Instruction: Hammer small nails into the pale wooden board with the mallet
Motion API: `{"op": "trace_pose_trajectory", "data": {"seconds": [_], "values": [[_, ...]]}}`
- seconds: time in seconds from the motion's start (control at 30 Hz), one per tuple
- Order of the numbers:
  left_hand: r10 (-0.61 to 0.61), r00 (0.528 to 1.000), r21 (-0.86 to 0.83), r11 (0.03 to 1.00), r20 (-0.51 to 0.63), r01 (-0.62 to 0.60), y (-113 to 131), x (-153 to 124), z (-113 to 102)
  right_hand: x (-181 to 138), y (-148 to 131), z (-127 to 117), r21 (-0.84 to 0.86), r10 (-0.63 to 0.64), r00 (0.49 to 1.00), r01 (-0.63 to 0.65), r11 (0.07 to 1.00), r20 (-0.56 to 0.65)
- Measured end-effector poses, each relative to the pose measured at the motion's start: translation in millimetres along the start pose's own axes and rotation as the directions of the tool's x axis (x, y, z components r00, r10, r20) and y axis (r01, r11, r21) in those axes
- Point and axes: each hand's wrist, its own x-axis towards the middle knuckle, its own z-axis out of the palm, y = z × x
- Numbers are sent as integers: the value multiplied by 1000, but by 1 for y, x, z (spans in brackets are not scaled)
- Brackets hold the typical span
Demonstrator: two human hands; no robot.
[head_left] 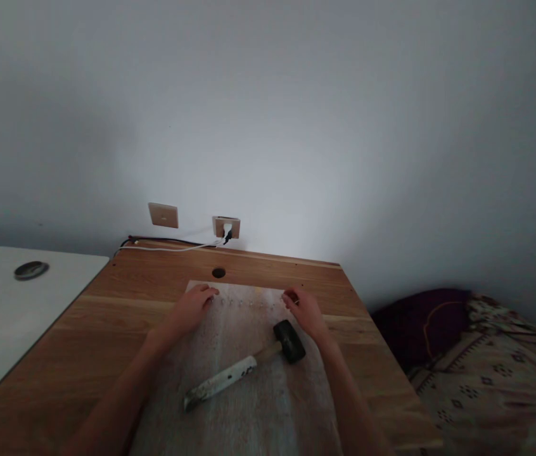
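A: Where is everything lying?

B: The pale, worn board (234, 335) is flat on the wooden bench (92, 323), its far edge just short of the round cable hole (219, 273). A row of small pale pieces (241, 303) runs across the board near that edge.

A: And the hands?

B: The left hand (199, 297) is at the left end of the row, fingers loosely bent. The right hand (300, 304) is at the other end, thumb and fingertips close together. I can't tell whether either one has hold of a piece; they're too small and dim.

A: What about the rubber mallet (244, 368)?

B: Lying slantwise on the board, its black head toward the right forearm. Neither hand is on it.

A: So how far along is it?

B: My reading: the row is mostly laid out, since pieces stretch nearly from one hand to the other. Whether the ends are finished, or any piece is fixed into the board, I can't make out.
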Motion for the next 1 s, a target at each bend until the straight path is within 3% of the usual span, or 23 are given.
{"op": "trace_pose_trajectory", "data": {"seconds": [0.03, 0.07, 0.1, 0.13, 0.17, 0.2, 0.33, 0.43, 0.5, 0.57, 0.6, 0.67, 0.7, 0.8, 0.83, 0.9, 0.93, 1.0], "values": [[32, 999, -18, 999, 27, -32, -2, 2, -2, -2, 3, 0, 248, 47, 997, -33, 968, -55], [61, 997, -33, 998, 56, -59, -5, 3, -4, -3, 5, 0, 532, 119, 990, -59, 844, -78], [81, 994, -45, 996, 80, -77, -6, 5, -6, -4, 7, 0, 770, 186, 981, -75, 634, -58], [90, 992, -52, 995, 92, -86, -7, 7, -8, -4, 9, 0, 909, 223, 975, -85, 409, -9], [94, 991, -57, 994, 93, -89, -7, 8, -10, -3, 9, 0, 964, 223, 974, -102, 245, 46], [97, 992, -67, 994, 87, -91, -6, 9, -12, -1, 8, -1, 981, 208, 974, -122, 150, 90], [57, 998, -239, 969, -3, -56, 6, 14, -16, 7, -5, -4, 991, 107, 986, -134, 29, 130], [-142, 986, -577, 814, -90, 65, 14, 16, -11, 12, -15, -4, 993, 26, 994, -108, -49, 109], [-280, 959, -776, 615, -51, 139, 14, 17, -5, 14, -18, -1, 996, 39, 996, -86, 7, 86], [-337, 941, -843, 494, 41, 214, 9, 17, 2, 18, -18, 5, 967, 86, 994, -86, 238, 68], [-346, 935, -830, 497, 77, 252, 7, 17, 5, 20, -17, 8, 919, 111, 992, -99, 383, 60], [-346, 933, -725, 617, 100, 307, 2, 16, 9, 25, -14, 13, 772, 148, 987, -138, 620, 58], [-330, 940, -635, 708, 86, 307, 1, 16, 10, 27, -12, 15, 702, 160, 985, -158, 694, 64], [-194, 980, -278, 939, 54, 201, 3, 15, 10, 27, -11, 15, 547, 185, 981, -191, 815, 66], [-136, 989, -163, 976, 64, 145, 6, 15, 10, 25, -11, 14, 471, 191, 980, -194, 860, 56], [-55, 993, 36, 998, 104, 52, 13, 15, 8, 20, -16, 12, 161, 166, 985, -173, 972, 52], [-27, 992, 116, 993, 123, 13, 17, 16, 7, 17, -19, 11, -33, 145, 987, -143, 989, 66], [12, 987, 234, 971, 159, -50, 22, 17, 4, 13, -25, 12, -338, 110, 987, -65, 939, 116]]}}
